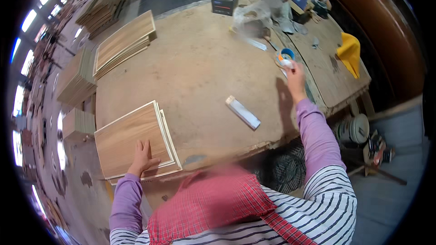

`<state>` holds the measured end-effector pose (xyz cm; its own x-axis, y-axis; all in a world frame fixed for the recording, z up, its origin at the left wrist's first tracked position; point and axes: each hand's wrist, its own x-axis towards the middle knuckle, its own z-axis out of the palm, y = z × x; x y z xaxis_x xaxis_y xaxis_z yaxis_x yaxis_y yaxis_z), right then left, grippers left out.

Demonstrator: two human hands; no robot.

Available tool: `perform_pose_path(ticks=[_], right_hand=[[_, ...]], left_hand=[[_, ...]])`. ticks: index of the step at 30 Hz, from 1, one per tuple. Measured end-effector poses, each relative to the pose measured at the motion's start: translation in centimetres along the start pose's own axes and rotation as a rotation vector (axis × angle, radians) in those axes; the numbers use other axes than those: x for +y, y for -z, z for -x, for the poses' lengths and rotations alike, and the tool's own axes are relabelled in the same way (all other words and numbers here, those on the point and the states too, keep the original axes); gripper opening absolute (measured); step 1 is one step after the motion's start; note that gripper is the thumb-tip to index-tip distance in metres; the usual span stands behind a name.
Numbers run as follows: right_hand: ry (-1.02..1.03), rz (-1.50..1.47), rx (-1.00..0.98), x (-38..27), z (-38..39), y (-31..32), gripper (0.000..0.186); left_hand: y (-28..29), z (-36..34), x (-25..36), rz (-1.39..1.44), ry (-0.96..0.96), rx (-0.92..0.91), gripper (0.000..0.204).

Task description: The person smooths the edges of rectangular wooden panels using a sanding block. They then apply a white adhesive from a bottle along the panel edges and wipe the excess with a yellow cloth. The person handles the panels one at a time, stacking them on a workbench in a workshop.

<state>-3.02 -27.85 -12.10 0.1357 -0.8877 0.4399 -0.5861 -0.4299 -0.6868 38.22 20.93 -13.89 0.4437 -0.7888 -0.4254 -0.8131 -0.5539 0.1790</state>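
Observation:
My left hand [144, 158] lies with spread fingers on the upper wood-grain panel [129, 131] of a small stack at the near left of the table. The panels in that stack are slightly out of line, with pale edges showing. Far out to the right, my right hand [296, 79] is closed at the fingertips beside a blue-rimmed roll of tape [286, 54]. Something small and white [288, 64] shows at those fingertips; its kind is unclear. On the table between my hands rests a narrow block with a white top [243, 112].
More panels [127, 41] are stacked at the table's far left, with further stacks [75, 77] beyond its left edge. At the back stand an open box [224, 2] and a clear plastic bag [254, 16]. A yellow cloth [349, 54] hangs over the right edge, above a bucket [354, 129].

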Motion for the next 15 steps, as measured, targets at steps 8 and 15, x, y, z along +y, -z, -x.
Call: perform_pose_path(ticks=[8,15], right_hand=[[-0.020,0.158,-0.007,12.4,-8.4,-2.7,0.029],[-0.228,-0.299,0.002,10.4,-3.5,-3.8,0.055]], left_hand=[[0.2,-1.8,2.8,-0.004,0.102,-0.157,0.105],[-1.4,0.2,3.0,-0.048,0.130,-0.105,0.103]])
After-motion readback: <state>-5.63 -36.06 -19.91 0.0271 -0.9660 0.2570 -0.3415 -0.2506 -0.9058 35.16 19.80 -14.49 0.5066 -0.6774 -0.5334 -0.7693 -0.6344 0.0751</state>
